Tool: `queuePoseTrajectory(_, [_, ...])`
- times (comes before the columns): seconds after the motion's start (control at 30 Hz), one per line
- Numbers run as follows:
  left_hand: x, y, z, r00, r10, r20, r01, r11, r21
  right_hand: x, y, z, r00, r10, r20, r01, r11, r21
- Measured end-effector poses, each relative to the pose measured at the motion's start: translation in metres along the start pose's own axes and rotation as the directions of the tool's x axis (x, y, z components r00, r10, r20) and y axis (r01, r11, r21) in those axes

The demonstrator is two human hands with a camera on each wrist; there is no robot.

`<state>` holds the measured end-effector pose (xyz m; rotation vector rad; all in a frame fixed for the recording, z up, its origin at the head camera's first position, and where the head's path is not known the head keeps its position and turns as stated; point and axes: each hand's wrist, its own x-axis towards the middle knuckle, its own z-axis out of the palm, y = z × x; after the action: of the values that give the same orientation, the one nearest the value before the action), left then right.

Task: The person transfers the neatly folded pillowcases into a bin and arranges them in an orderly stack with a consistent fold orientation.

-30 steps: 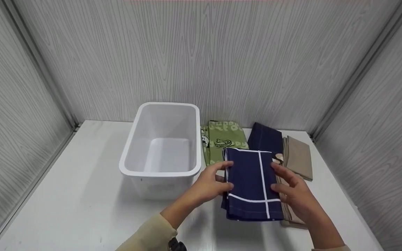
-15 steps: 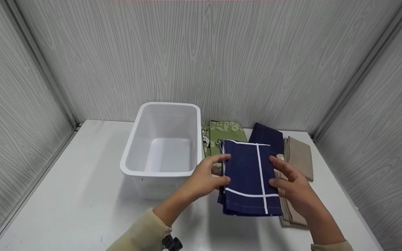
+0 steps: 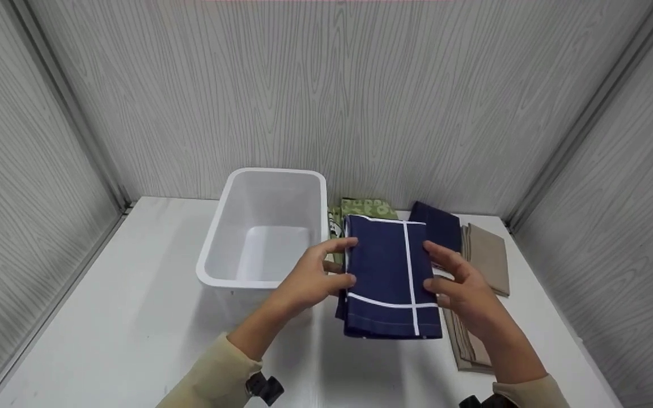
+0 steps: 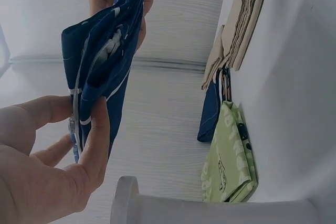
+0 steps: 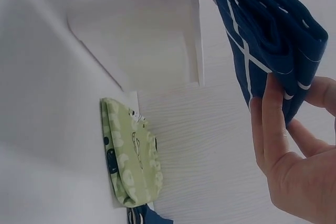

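Note:
A folded navy cloth (image 3: 380, 260) with white crossing lines is held above the table between both hands. My left hand (image 3: 312, 277) pinches its left edge, thumb on the front and fingers partly behind. On the opposite edge, my right hand (image 3: 465, 289) grips it the same way. The left wrist view shows the cloth (image 4: 105, 61) edge-on, with several folded layers. From the right wrist, the cloth (image 5: 273, 35) hangs tilted over the fingers. A white plastic bin (image 3: 206, 249) stands just left of the cloth, with nothing seen inside it.
Behind the held cloth lies a folded green patterned cloth (image 3: 369, 208), partly hidden. Another folded navy cloth (image 3: 437, 226) is to its right. Folded beige cloths (image 3: 488, 258) lie along the right side of the white table (image 3: 105, 317). Grey wood-grain panels (image 3: 315, 85) enclose the table.
Both hands have carried the navy cloth left and slightly away from the body, toward the bin. It now covers more of the green cloth and less of the beige ones.

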<state>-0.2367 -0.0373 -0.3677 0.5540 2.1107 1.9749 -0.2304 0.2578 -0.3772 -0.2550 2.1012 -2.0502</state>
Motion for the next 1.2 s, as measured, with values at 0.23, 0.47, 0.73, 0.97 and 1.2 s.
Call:
queuePoseTrajectory(0.23, [-0.004, 0.003, -0.012, 1.000, 0.004, -0.001, -0.004, 1.000, 0.006, 0.007, -0.004, 0.007, 1.000, -0.001, 0.024, 0.002, 1.000, -0.005])
queuePoseTrajectory(0.47, [-0.009, 0.006, -0.024, 1.000, -0.007, -0.007, 0.007, 1.000, 0.000, 0.015, -0.009, 0.015, 0.998, -0.011, 0.057, 0.011, 1.000, 0.000])
queuePoseTrajectory(0.73, [-0.011, 0.010, -0.037, 1.000, -0.012, -0.019, 0.012, 1.000, -0.018, 0.021, -0.012, 0.026, 0.999, -0.008, 0.048, 0.008, 1.000, 0.011])
queuePoseTrajectory(0.97, [-0.013, 0.011, -0.047, 1.000, -0.004, -0.022, 0.003, 0.999, -0.035, 0.027, -0.012, 0.036, 0.997, -0.010, 0.070, 0.008, 1.000, 0.018])
queuePoseTrajectory(1.2, [-0.014, 0.014, -0.059, 1.000, 0.010, -0.023, -0.011, 1.000, -0.016, 0.034, -0.015, 0.044, 0.996, -0.026, 0.084, 0.024, 0.999, 0.029])
